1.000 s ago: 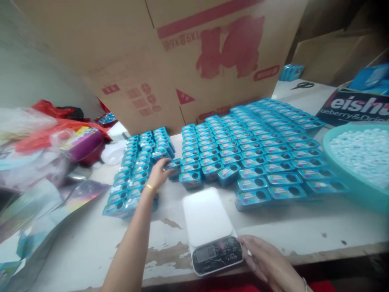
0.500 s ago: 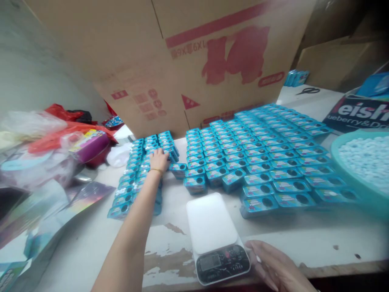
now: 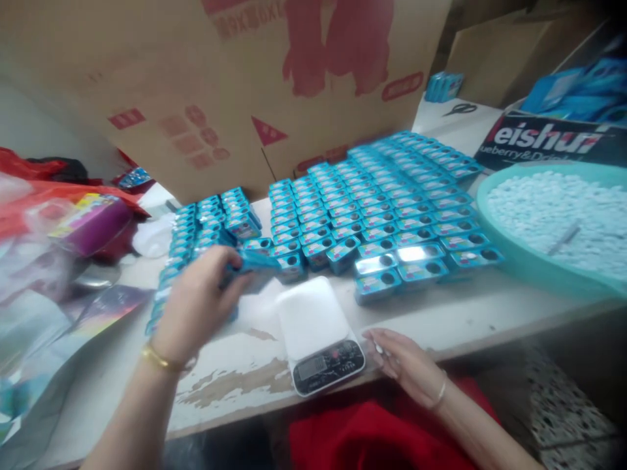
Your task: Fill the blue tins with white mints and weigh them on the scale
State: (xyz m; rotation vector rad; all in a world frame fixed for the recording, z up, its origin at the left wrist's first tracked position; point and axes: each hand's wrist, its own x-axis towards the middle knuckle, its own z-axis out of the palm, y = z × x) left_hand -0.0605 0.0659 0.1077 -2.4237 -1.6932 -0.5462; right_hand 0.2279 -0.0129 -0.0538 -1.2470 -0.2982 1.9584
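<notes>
My left hand [image 3: 208, 294] grips a small blue box [image 3: 259, 262], smeared by motion, above the table left of the white scale [image 3: 313, 320]. Beside the scale's right front corner is my right hand [image 3: 404, 365], fingers bent together around small white pieces [image 3: 379, 349]. Nothing lies on the scale's plate. Behind it stand rows of blue boxes [image 3: 377, 219] with round dark windows. A narrower group of blue boxes [image 3: 210, 219] is at the left, partly covered by my left hand.
A turquoise basin [image 3: 494, 225] of pale pieces stands at the right, in front of a dark printed box [image 3: 543, 140]. A large cardboard carton [image 3: 220, 78] rises behind the rows. Bags and a purple package [image 3: 98, 225] lie left. Black scissors [image 3: 460, 109] lie at the back.
My left hand has come back from the left group toward the scale, now with a blue box in it. The view has shifted, showing more of the basin and table's front edge.
</notes>
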